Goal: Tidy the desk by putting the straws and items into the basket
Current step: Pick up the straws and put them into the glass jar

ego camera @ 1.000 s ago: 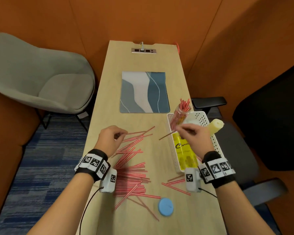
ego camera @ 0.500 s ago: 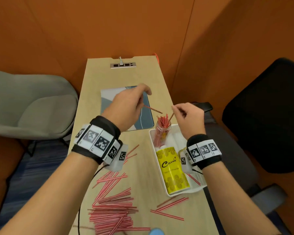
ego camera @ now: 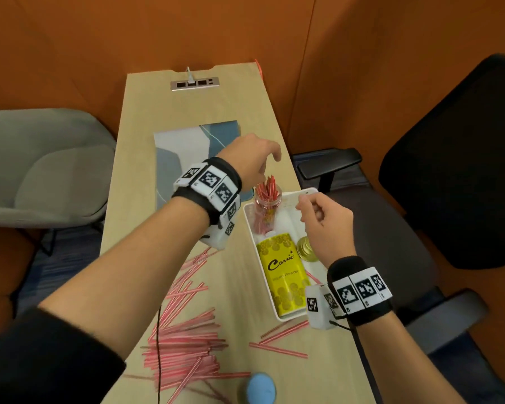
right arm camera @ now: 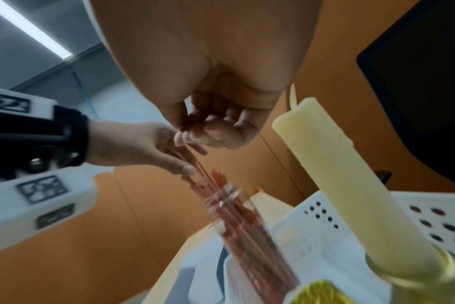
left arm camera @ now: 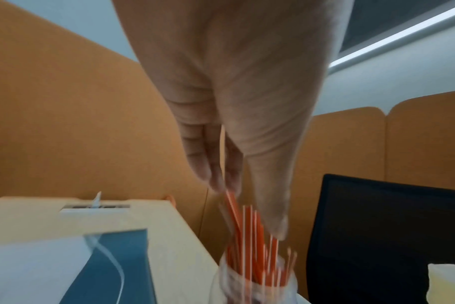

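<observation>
A glass jar [ego camera: 267,205] packed with red-and-white straws stands at the far end of the white basket [ego camera: 250,228]. My left hand [ego camera: 263,173] hovers over the jar mouth. In the left wrist view its fingertips [left arm camera: 213,181] pinch one straw [left arm camera: 233,205] whose lower end is among those in the jar [left arm camera: 257,283]. My right hand [ego camera: 303,211] is over the basket just right of the jar, fingers curled, thumb against forefinger, no straw seen in it. A heap of loose straws [ego camera: 187,339] lies on the desk near me.
The basket also holds a yellow box [ego camera: 283,275] and a pale candle [right arm camera: 338,174] in a gold holder [ego camera: 303,252]. Two or three stray straws [ego camera: 280,339] lie below the basket, a blue lid [ego camera: 257,389] near the front edge. A grey-blue mat [ego camera: 181,153] lies behind; chairs flank the desk.
My left hand carried its straw right and down to the jar mouth. The right hand's straw is no longer seen, and that hand has drawn back from the jar.
</observation>
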Demonstrator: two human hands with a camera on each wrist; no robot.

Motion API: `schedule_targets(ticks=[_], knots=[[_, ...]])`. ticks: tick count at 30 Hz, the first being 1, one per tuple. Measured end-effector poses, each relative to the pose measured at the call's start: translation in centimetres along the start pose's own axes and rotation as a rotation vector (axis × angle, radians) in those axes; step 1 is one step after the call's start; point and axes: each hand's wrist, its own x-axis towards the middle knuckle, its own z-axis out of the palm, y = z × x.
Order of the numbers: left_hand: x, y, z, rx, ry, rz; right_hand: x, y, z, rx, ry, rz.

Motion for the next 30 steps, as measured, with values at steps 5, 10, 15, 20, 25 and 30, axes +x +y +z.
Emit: schedule_targets(ticks=[5, 10, 15, 20, 25, 30], knots=[[-3.0, -2.5, 4.7, -0.135, 0.163, -0.117, -5.7, 0.3, 3.5, -0.024, -0.404, -0.057], [-12.5, -7.4, 11.0, -0.268, 0.141, -0.432, -12.8, 1.9, 11.0, -0.210, -0.884, -0.061], [-22.9, -11.2, 18.4, -0.328, 0.036, -0.776, -17.2, 3.5, 16.1, -0.441, -0.931, -0.078], [-27.0, -12.2, 23.9, -0.421, 0.158, -0.817, -18.3, 5.0, 16.8, -0.565, -0.853, -0.105], [-26.6, -12.5, 26.1, -0.471, 0.185, -0.760, -18.2, 5.7, 16.3, -0.603, -0.833, -0.142], [-26.9, -12.8, 25.9, -0.517, 0.209, -0.725, -17.4, 5.4, 15.0, -0.508, -0.813, -0.077]])
